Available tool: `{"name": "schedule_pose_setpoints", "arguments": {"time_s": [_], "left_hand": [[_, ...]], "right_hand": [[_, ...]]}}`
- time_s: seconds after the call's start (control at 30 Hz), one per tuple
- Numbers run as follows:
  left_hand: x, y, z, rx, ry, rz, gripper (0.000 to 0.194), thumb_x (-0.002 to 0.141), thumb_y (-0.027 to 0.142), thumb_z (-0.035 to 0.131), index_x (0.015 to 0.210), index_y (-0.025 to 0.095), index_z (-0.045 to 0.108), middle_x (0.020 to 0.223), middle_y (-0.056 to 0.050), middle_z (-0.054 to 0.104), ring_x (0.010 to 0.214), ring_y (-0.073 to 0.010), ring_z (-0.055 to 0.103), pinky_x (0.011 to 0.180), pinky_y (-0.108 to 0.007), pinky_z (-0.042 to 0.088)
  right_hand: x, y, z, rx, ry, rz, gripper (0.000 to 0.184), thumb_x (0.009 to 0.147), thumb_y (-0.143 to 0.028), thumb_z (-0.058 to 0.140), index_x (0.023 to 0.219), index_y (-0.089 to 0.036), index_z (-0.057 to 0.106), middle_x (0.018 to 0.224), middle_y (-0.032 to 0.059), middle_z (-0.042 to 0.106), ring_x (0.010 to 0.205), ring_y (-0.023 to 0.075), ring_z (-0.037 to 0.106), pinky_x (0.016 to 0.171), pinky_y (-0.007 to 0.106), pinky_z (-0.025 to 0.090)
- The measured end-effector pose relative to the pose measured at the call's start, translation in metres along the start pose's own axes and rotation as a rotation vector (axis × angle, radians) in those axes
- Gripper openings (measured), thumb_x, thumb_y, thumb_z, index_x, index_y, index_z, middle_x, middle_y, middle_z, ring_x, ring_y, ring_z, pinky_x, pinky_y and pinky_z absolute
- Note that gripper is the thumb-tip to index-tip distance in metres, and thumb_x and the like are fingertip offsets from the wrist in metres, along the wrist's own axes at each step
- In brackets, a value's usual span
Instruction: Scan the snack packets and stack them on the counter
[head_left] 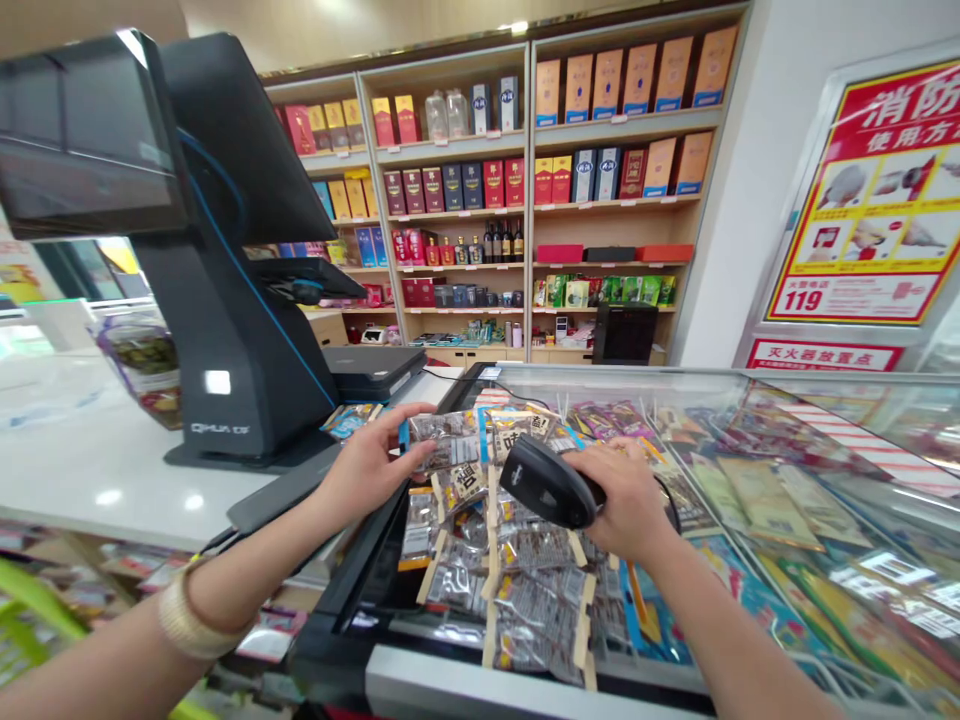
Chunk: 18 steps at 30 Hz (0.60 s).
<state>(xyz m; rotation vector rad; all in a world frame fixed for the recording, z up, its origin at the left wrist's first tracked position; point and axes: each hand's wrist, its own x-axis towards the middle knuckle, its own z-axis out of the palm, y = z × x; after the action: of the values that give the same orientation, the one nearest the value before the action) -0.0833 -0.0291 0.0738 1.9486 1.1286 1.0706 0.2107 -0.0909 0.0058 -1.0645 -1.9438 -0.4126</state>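
My left hand (pixel 369 462) is closed on the top of a long strip of small silver snack packets (pixel 504 560). The strip hangs down over the glass lid of a chest freezer (pixel 825 470). My right hand (pixel 628 498) grips a black handheld barcode scanner (pixel 546 482). The scanner's head points left, towards the upper packets of the strip. A pale bracelet (pixel 186 612) sits on my left wrist.
A black point-of-sale terminal (pixel 202 250) with a screen stands on the white counter (pixel 90 460) at the left. A flat black device (pixel 375 370) lies behind it. Shelves of boxed goods and bottles (pixel 525 180) fill the back wall. A red fire-safety poster (pixel 877 200) hangs at the right.
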Motion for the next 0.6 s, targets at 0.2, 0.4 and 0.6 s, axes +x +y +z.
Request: {"name": "schedule_pose_setpoints", "arguments": {"time_s": [0.2, 0.4, 0.6], "left_hand": [[0.001, -0.005, 0.013, 0.056, -0.104, 0.098, 0.069, 0.063, 0.032, 0.075, 0.126, 0.020, 0.049, 0.113, -0.007, 0.068, 0.088, -0.0211, 0.070, 0.078, -0.035, 0.059], [-0.005, -0.007, 0.025, 0.364, -0.038, 0.229, 0.062, 0.069, 0.023, 0.064, 0.130, 0.022, 0.051, 0.119, -0.008, 0.065, 0.090, -0.0215, 0.068, 0.075, -0.032, 0.058], [-0.007, -0.002, 0.032, 0.510, -0.028, 0.307, 0.065, 0.068, 0.021, 0.063, 0.132, 0.023, 0.050, 0.129, -0.009, 0.062, 0.113, -0.0265, 0.062, 0.089, -0.038, 0.056]], "right_hand": [[0.002, -0.005, 0.000, 0.020, -0.001, -0.013, 0.026, 0.070, -0.020, 0.053, 0.095, -0.022, 0.061, 0.080, 0.0013, 0.069, 0.073, 0.0170, 0.060, 0.079, 0.035, 0.028], [0.005, -0.014, -0.003, 0.020, -0.031, -0.055, 0.031, 0.067, -0.017, 0.053, 0.096, -0.022, 0.062, 0.078, -0.0002, 0.067, 0.070, 0.0153, 0.058, 0.079, 0.034, 0.027], [0.004, -0.018, 0.000, 0.025, -0.083, -0.061, 0.033, 0.065, -0.017, 0.053, 0.096, -0.023, 0.061, 0.077, -0.0007, 0.067, 0.071, 0.0161, 0.057, 0.080, 0.035, 0.027]]}}
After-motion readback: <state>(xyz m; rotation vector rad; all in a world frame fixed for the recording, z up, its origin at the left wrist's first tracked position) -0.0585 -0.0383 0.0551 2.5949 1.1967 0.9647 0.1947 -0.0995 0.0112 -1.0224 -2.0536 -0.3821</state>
